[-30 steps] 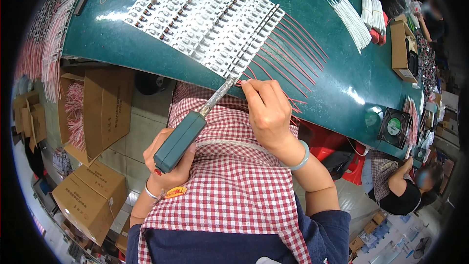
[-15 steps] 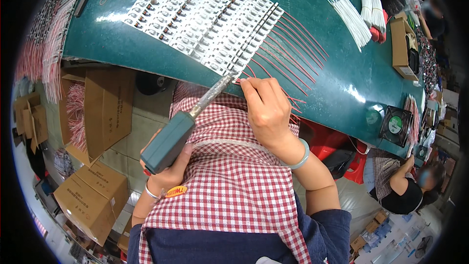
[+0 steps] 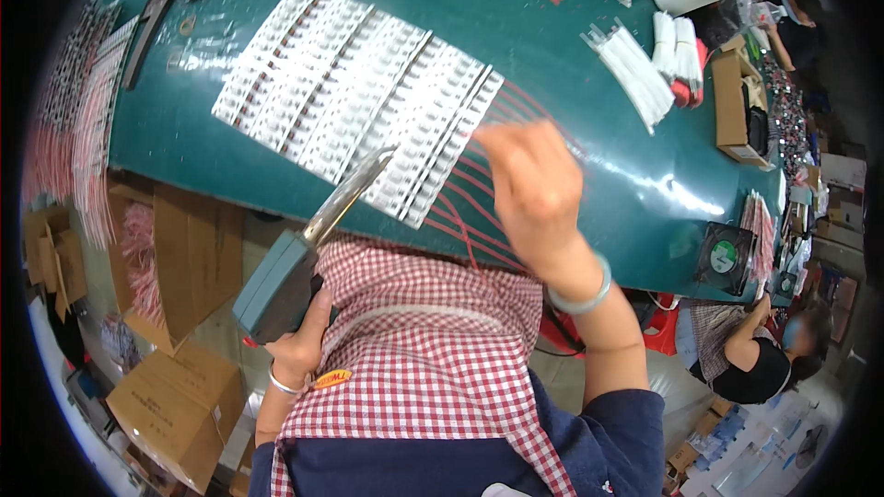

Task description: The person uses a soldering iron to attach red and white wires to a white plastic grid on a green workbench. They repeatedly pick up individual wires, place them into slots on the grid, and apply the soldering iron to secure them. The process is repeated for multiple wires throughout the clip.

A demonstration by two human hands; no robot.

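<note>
My left hand [image 3: 302, 342] is wrapped round the grip of a dark green soldering gun [image 3: 276, 283]. Its metal tip slants up over the near part of a white circuit board panel [image 3: 354, 97], which carries rows of small components. Thin red wires [image 3: 471, 191] stick out from the panel's right edge, some of them crossing near the table's front edge. Above those wires hovers my right hand [image 3: 534, 198], fingers curled together by the panel's right edge. Motion blurs the fingertips, so whatever they hold cannot be made out.
Bundled white wires [image 3: 635, 78] and a cardboard box [image 3: 741, 106] lie right on the green table [image 3: 635, 212]. A small fan [image 3: 723, 258] stands at its right edge. Wired boards [image 3: 87, 120] hang at left above open cartons [image 3: 198, 253]. Another person [image 3: 750, 350] sits at right.
My right hand has moved up along the panel's right edge from its near corner. The soldering gun's tip has left that corner and now lies over the panel; the view has shifted.
</note>
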